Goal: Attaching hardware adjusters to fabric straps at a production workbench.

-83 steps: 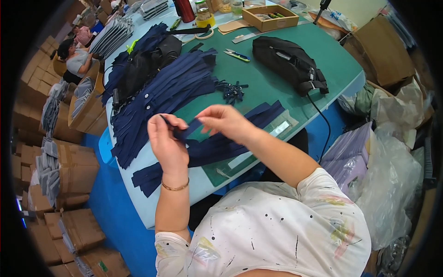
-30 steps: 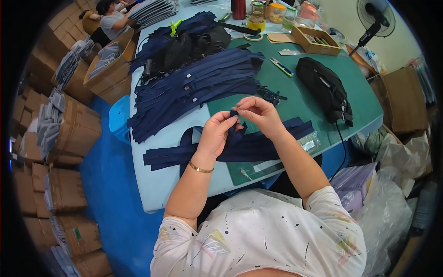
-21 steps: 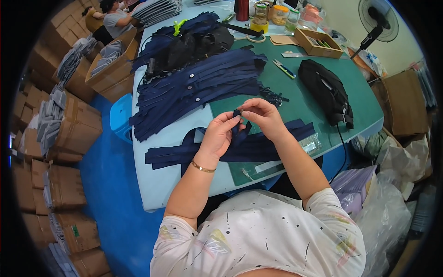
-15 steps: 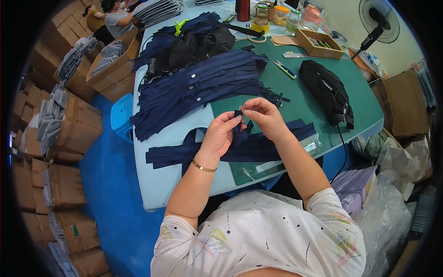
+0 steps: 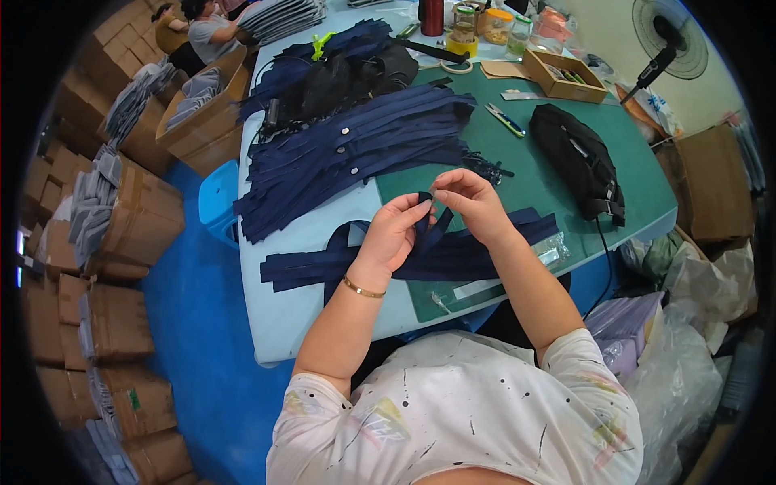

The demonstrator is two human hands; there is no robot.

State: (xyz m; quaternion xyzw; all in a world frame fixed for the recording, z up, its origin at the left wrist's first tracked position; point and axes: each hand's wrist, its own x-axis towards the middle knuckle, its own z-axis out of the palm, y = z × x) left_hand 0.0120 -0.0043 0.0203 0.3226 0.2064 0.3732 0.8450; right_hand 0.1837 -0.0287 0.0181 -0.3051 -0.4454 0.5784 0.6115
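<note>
My left hand (image 5: 396,230), with a bracelet at the wrist, is closed on a navy fabric strip (image 5: 436,234); a fold of it sticks up above the thumb. My right hand (image 5: 475,206) meets it there, thumb and forefinger pinched at the fold. Whatever is between those right fingertips is too small to make out. The strip loops down toward a bundle of flat navy strips (image 5: 303,271) lying under my hands, across the white table and green mat. A bigger pile of navy strips (image 5: 323,174), with several small pale round pieces on it, lies beyond my left hand.
On the green mat (image 5: 501,178) are thread snips (image 5: 505,120), a black bag (image 5: 575,162) with a cord, and a wooden box (image 5: 564,77). Jars and a red bottle (image 5: 432,18) stand behind. Cartons (image 5: 121,323) line the left; a blue stool (image 5: 218,202) touches the table's left side.
The whole view has shifted slightly. My hands stay together at the strip's fold, with only small finger movement.
</note>
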